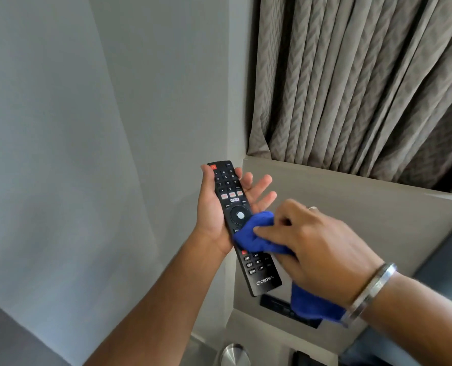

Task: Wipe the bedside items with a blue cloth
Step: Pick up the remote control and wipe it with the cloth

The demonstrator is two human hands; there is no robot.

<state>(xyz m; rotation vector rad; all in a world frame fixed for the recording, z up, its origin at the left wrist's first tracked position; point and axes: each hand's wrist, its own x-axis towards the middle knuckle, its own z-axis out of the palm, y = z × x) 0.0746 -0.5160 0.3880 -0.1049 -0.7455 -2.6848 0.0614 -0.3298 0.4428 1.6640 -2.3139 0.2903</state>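
A plain grey wall [74, 128] fills the left side, and pleated taupe curtains [351, 75] hang at upper right above a beige panel [365, 207]. In front of these the left hand [214, 207] lies palm up with its fingers spread apart, cradling a black remote control [231, 202] that runs lengthwise along the palm — its lower end, marked CROWN, juts past the wrist. The right hand [320, 249] comes in from the right, fingers pinched together on a bunched blue cloth [256, 233], which presses against the middle of the remote just below its round navigation pad; a loose tail of the cloth hangs beneath the wrist. A metal bangle [370, 291] circles the right wrist, and a ring [312, 207] sits on one finger. At the bottom edge a small round metal object [232, 355] shows — too little of it to identify
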